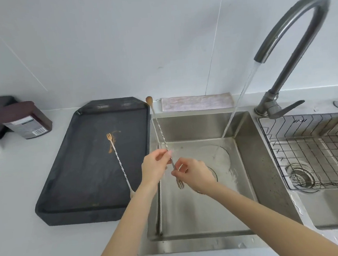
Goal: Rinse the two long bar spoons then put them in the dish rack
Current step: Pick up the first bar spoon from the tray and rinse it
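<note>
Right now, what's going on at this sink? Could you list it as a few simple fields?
left hand: pinching the held bar spoon mid-stem
right hand: pinching the same spoon near its fork end
second bar spoon: lying on the dark tray, by a brown smear
faucet: running; stream lands right of the hands
held spoon: not under the stream
dish rack: right basin, no spoons visible in it

1. A pale grey wall of large panels with thin seams fills the upper half.
2. A light grey desk runs below it.
3. A steel double sink is set into the desk at right.
4. A curved grey faucet arches over the sink, water running.
5. Light is soft and even.
</note>
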Demonstrator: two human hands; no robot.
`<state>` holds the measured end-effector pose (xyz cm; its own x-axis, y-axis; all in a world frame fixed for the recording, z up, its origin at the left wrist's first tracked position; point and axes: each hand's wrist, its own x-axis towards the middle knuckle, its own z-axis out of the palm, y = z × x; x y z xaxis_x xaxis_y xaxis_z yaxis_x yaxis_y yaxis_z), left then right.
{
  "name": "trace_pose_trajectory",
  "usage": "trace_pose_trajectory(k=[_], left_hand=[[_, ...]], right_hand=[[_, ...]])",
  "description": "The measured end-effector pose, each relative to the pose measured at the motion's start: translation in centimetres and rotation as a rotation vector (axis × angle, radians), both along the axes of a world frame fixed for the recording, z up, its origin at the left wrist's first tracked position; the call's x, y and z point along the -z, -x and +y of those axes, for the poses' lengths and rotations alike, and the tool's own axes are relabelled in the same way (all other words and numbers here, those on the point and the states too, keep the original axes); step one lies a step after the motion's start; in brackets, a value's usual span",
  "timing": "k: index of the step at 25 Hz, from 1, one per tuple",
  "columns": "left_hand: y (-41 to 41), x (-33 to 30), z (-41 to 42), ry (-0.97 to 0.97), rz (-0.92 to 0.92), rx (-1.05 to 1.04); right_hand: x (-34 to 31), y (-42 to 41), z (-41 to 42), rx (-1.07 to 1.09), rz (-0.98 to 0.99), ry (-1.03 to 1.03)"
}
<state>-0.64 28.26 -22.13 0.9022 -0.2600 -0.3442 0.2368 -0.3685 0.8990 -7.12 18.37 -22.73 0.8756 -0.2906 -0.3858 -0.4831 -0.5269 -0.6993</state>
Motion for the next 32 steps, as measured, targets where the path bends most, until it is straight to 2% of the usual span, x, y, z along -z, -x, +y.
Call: trace_pose_trajectory(k=[4, 10, 15, 21, 32], left_hand=[[1.9, -0.3, -2.5, 0.018, -0.076, 0.098], [4.1, 0.7, -5.1, -0.063, -0.187, 0.251], [5.4, 1.5, -6.9, -0.074, -0.162, 0.292], [5.5, 1.5, -7.8, -0.1, -0.142, 0.322], [4.9, 2.7, -9.8, -0.122, -0.072, 0.292]], right_hand=[[-1.0, 2.4, -3.2, 0.028, 0.059, -0.179], [-3.3, 2.6, -8.2, 0.278, -0.146, -0.441], [-4.5, 1.8, -11.3, 0.493, -0.31, -0.648], [-5.7, 1.6, -14.5, 0.516, -0.346, -0.676], [-5.9, 0.3, -17.5, 0.519, -0.29, -0.658]])
